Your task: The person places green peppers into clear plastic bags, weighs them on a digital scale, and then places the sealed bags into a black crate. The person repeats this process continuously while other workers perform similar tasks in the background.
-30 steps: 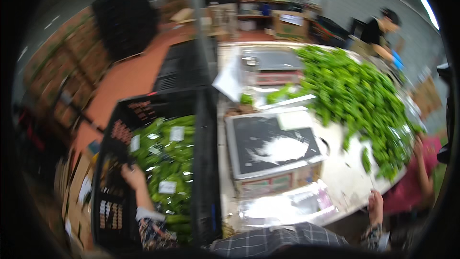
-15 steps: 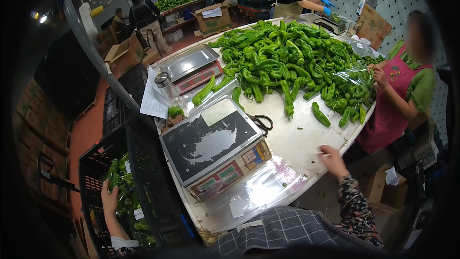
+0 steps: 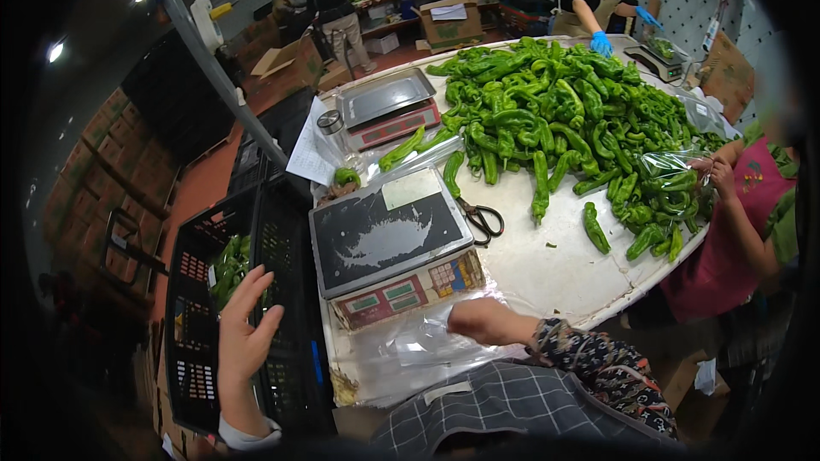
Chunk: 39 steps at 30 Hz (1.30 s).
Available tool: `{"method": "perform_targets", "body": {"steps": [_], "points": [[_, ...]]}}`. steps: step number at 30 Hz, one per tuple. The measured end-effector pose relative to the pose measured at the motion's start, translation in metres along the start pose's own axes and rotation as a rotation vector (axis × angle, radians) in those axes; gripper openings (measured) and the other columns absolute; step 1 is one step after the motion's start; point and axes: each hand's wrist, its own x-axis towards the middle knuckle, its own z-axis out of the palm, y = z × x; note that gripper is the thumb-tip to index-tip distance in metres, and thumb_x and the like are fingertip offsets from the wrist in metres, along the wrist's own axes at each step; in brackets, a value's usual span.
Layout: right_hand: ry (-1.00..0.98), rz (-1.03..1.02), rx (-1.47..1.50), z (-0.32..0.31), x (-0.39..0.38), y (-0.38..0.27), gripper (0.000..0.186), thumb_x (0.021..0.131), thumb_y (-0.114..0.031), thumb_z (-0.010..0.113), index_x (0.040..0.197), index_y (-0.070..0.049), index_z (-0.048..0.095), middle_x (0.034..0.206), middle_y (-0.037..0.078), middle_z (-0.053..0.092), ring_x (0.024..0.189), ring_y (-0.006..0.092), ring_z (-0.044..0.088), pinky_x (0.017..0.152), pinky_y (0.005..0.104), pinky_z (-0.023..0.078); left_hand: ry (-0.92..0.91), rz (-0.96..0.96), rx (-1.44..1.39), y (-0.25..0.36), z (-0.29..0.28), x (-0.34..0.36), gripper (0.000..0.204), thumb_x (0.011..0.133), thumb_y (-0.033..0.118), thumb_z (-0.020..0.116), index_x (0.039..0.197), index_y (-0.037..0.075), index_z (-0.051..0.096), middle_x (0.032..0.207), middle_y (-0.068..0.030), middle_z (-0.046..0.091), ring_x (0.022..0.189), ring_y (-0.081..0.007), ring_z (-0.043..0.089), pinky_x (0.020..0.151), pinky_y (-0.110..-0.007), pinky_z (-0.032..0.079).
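Note:
My left hand [image 3: 246, 341] is raised above the near side of a black plastic crate [image 3: 195, 324], fingers spread, nothing in it. Bagged green peppers [image 3: 229, 269] lie in that crate. Over the clear plastic bags [image 3: 406, 346] at the table's near edge is my right hand [image 3: 487, 322]. Its fingers are blurred and turned down, so their grip does not show. Just beyond the bags stands a digital scale [image 3: 384, 235] with a worn dark top. Black-handled scissors [image 3: 483, 220] rest against its right side.
A large heap of long green peppers [image 3: 547, 111] covers the far half of the white table [image 3: 530, 269]. A second scale [image 3: 389, 107] with a steel tray and a glass jar [image 3: 331, 124] stand left of it. One co-worker [image 3: 726, 205] at right holds a clear bag; another [image 3: 598, 0] wears blue gloves.
My left hand has risen from the bagged peppers in the crate. My right hand has moved left from the table's right edge to the plastic bags. The view has shifted left.

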Motion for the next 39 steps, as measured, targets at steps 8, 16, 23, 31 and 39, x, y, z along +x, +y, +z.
{"method": "perform_targets", "body": {"steps": [8,16,23,31,39], "points": [[0.991,0.198,0.388,-0.131,0.016,0.023,0.012,0.084,-0.011,0.057,0.078,-0.003,0.050,0.059,-0.006,0.042,0.053,0.0032,0.036,0.047,0.0196,0.031,0.263,0.289,-0.324,0.043,0.102,-0.006,0.028,0.071,-0.002,0.059,0.099,-0.001,0.060,0.094,-0.0139,0.061,0.088,-0.0223,0.059,0.078,-0.030,0.046],[0.976,0.320,0.299,-0.115,0.002,0.005,0.015,0.082,-0.009,0.058,0.073,-0.004,0.047,0.055,-0.005,0.041,0.051,0.0019,0.035,0.044,0.0195,0.027,0.415,0.696,0.203,0.086,0.204,0.012,0.086,0.062,0.019,0.076,0.133,0.009,0.028,0.138,-0.0219,0.023,0.127,-0.0387,0.024,0.102,-0.049,0.021],[1.124,0.271,0.350,-0.095,-0.023,-0.009,0.013,0.082,-0.006,0.058,0.076,-0.004,0.046,0.055,-0.005,0.040,0.050,0.0008,0.034,0.043,0.0182,0.026,0.045,0.083,-0.887,0.083,0.223,0.031,0.070,0.071,0.029,0.071,0.126,0.007,0.033,0.126,-0.0145,0.039,0.116,-0.0276,0.040,0.091,-0.041,0.036],[0.970,0.152,0.127,-0.042,-0.036,-0.006,0.012,0.081,-0.005,0.060,0.080,-0.003,0.048,0.055,0.001,0.048,0.046,0.0057,0.043,0.042,0.0204,0.033,-0.559,-0.322,-1.704,0.058,0.259,0.028,0.053,0.086,0.040,0.050,0.127,0.011,0.033,0.129,-0.0113,0.042,0.116,-0.0300,0.044,0.092,-0.043,0.040],[0.739,0.306,-0.244,-0.049,-0.037,-0.008,0.030,0.069,-0.019,0.071,0.087,-0.004,0.051,0.079,0.010,0.056,0.071,0.0240,0.055,0.067,0.0343,0.041,-0.122,-0.377,-1.706,0.058,0.244,0.033,0.049,0.089,0.005,0.043,0.134,0.016,0.026,0.118,-0.0124,0.051,0.101,-0.0255,0.056,0.083,-0.037,0.049]]}}
